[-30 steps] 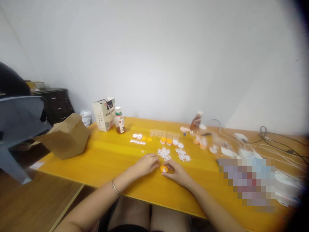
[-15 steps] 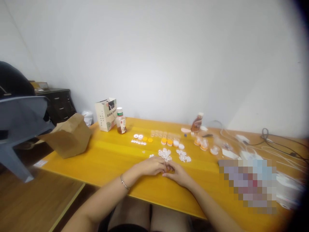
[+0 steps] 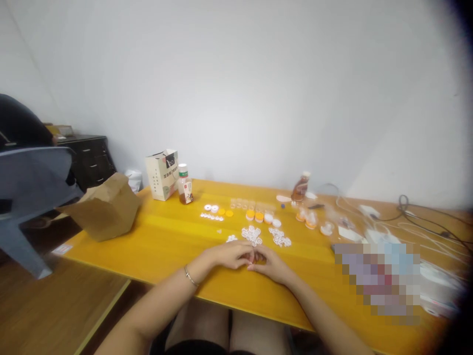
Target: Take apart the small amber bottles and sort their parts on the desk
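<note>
My left hand (image 3: 233, 254) and my right hand (image 3: 271, 264) meet at the fingertips, low over the table near its front edge. The fingers of both are curled and pinched together; whatever lies between them is too small and hidden to name. Just beyond the fingers is a pile of white ring-like pieces (image 3: 252, 234), with a second pile of white pieces (image 3: 280, 237) to its right. A few small white bits (image 3: 231, 238) lie by my left knuckles. Farther back stand orange lids (image 3: 259, 217), white lids (image 3: 276, 223) and a row of clear small containers (image 3: 244, 203).
The yellow wooden table (image 3: 166, 246) bears a brown paper bag (image 3: 107, 209), a printed gift bag (image 3: 161, 175) and a drink bottle (image 3: 185, 185) on the left. At the right are another brown bottle (image 3: 300, 187), clear domed pieces (image 3: 311, 220) and black cables (image 3: 424, 217). A person sits far left.
The fingertips have shifted slightly against each other, with the left fingers a little more parted from the palm. Both hands stay in the same place; the things on the table have not moved.
</note>
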The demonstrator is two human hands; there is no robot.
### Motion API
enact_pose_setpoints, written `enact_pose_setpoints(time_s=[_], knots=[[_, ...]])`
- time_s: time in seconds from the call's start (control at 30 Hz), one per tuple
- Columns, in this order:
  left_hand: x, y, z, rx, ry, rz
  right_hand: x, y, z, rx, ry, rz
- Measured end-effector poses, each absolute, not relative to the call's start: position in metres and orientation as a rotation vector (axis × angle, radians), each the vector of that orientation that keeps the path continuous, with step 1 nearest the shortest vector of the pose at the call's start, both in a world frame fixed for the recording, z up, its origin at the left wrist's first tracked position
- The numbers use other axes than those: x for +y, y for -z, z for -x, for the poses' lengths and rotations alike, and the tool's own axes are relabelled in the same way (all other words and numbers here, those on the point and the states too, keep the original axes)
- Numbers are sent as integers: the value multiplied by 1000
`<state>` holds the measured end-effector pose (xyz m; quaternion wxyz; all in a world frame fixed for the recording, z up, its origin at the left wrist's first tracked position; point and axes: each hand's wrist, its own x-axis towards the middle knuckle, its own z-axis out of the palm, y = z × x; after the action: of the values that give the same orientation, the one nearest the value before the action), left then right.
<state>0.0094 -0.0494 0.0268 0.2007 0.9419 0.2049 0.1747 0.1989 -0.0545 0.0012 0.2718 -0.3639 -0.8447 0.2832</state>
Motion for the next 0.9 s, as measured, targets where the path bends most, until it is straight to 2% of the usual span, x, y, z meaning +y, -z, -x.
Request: enact_pose_setpoints(time_s=[0.2, 0.5, 0.9], knots=[[-49, -29, -5, 648, -524, -2556, -55, 0, -200, -2242, -791, 1026], [-23, -30, 32, 1239, -739, -2353, -58, -2, -199, -2201, -822, 1055], [-16, -19, 34, 1166, -606, -2379, -58, -1, -199, -2202, -819, 1049]])
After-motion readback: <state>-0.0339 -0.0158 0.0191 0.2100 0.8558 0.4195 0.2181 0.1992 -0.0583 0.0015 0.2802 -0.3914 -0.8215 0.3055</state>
